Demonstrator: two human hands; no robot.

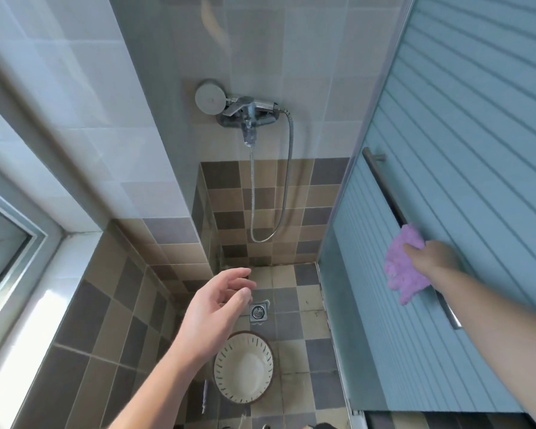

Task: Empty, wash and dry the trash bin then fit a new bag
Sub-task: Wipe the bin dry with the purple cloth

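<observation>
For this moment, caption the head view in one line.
Right hand grips a purple cloth at the door handle; left hand hangs open above the empty bin.

A round cream plastic trash bin with slotted walls and a dark rim [243,368] stands upright and empty on the tiled shower floor, near the square metal drain. A crumpled purple cloth [403,267] is held up against the frosted glass door's handle bar.
</observation>
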